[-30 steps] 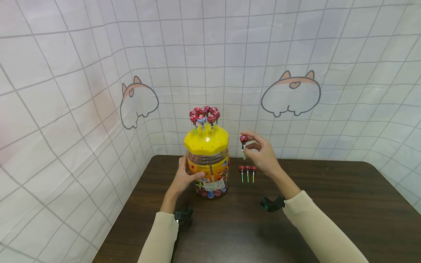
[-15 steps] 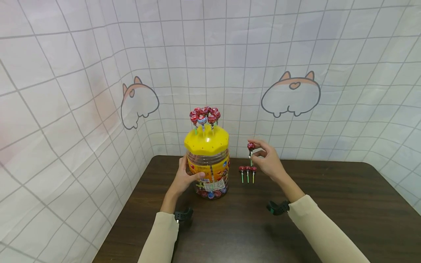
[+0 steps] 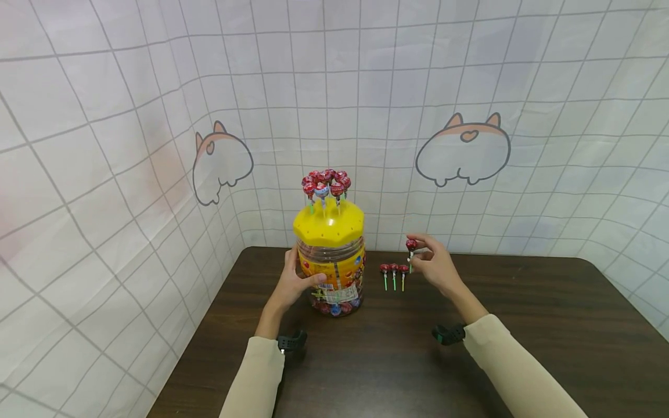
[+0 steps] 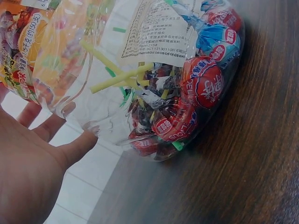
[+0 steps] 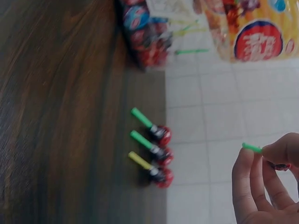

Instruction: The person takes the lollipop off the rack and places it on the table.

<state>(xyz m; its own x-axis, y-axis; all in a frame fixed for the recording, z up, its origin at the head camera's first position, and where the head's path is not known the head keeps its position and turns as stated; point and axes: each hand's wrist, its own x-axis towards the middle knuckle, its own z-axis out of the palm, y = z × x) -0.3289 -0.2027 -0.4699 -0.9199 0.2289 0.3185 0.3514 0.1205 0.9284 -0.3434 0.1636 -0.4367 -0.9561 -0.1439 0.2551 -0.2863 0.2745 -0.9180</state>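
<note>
Left hand [image 3: 290, 285] gripped the jar [image 3: 338, 276], right hand [image 3: 435, 264] pinched a lollipop [image 3: 412, 245]

The hands were well apart. Thumb across the front and fingers round the side, the left hand clasped the clear jar, which stood upright on the dark worktop [image 3: 376, 360], to that hand's right. A yellow lid [image 3: 329, 231] capped it above the left hand, and a cluster of lollipops [image 3: 321, 190] stood up from the lid on their sticks, mostly red, with a blue-and-white one in front. Wrapped sweets [image 4: 203, 81] lay in the jar's bottom, below the left thumb.

The right hand held its lollipop upright by the green stick, red head uppermost, raised over the worktop. Left of that hand, between it and the jar, three loose lollipops [image 3: 394, 268] lay side by side, sticks towards the person; the yellow stick was nearest the right hand, the two green ones farther off. Beyond both hands hung a white gridded sheet [image 3: 387, 87].
</note>
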